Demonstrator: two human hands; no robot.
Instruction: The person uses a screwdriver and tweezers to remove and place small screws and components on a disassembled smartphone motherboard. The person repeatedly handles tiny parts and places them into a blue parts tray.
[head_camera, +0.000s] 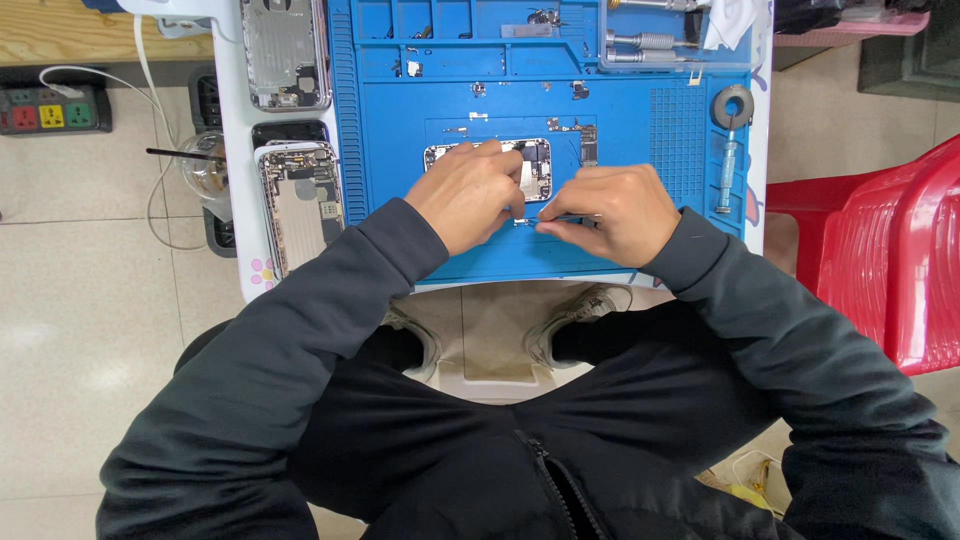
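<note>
Blue repair mat (640, 130) under our work: our left hand (468, 195) presses on the opened phone (535, 165) at mat centre, our right hand (610, 210) pinches a thin tool (555, 217) at its lower edge; we judge a small part is being freed, needing steady, gentle prying

No packages, labels, signs or lit screens can be made out

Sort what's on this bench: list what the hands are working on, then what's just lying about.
In hand:
- left hand on the opened phone
- right hand, holding a thin tool
- blue mat under them

Lying about:
- two opened phones at the left
- screwdrivers
- syringe
- tape roll
- power strip
- red chair
</note>
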